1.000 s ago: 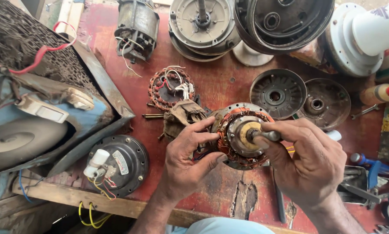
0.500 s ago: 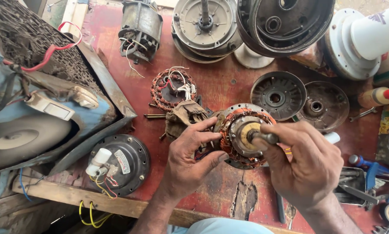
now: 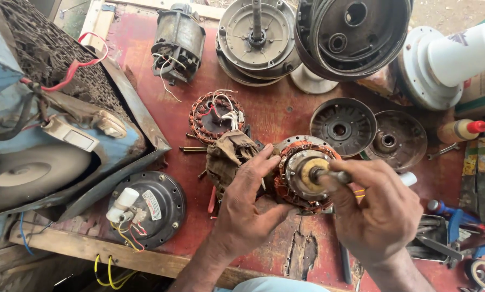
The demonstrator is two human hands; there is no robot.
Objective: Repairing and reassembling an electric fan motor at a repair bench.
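Observation:
A fan motor stator with copper windings (image 3: 303, 174) sits tilted toward me on the red wooden table (image 3: 285, 116). My left hand (image 3: 248, 208) grips its left rim, fingers curled over the edge. My right hand (image 3: 380, 211) pinches the short metal shaft (image 3: 334, 176) that sticks out of the motor's centre. A dirty brown rag (image 3: 226, 157) lies just left of the motor, touching my left fingers.
A second copper-wound stator (image 3: 216, 114) lies behind the rag. Two dark round motor covers (image 3: 344, 126) sit at right, larger housings (image 3: 356, 35) at the back. A black capacitor motor with yellow wires (image 3: 148, 208) is front left. A blue cooler body (image 3: 48, 135) fills the left. Pliers and tools (image 3: 458, 232) lie right.
Both hands stay on the motor; my right hand's fingers have shifted slightly on the shaft. The view has drifted a little.

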